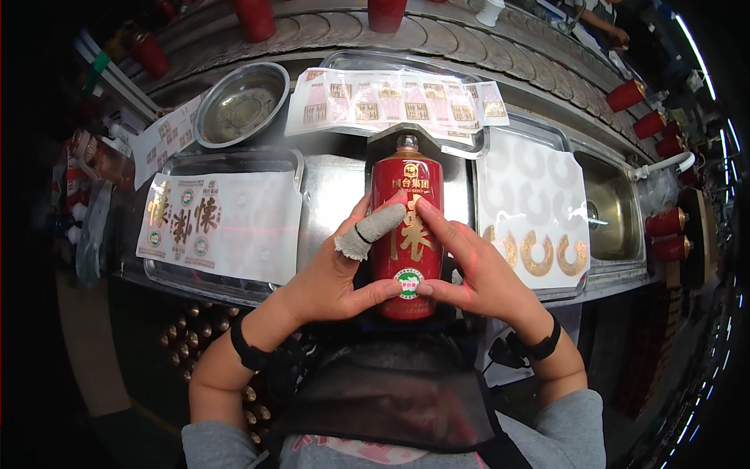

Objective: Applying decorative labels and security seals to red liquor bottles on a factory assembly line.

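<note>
A red bottle (393,305) with gold characters lies in front of me, its neck pointing away, in a dark holder (406,131). My left hand (340,262) rests on its left side; a grey cloth cover (380,225) wraps one finger. My right hand (476,273) lies along the right side. Both thumbs press at the edges of a round green and white sticker (408,283) low on the bottle. The index fingertips meet over the gold lettering. Fingers of both hands are spread over the bottle's surface.
Sticker sheets lie on trays: gold characters (219,223) left, gold crescents (539,254) right, small labels (383,105) behind. A metal bowl (242,105) stands back left, a sink (613,219) right. Beyond runs a conveyor (328,35) with red bottles (254,19). Another person's hand (619,37) shows far right.
</note>
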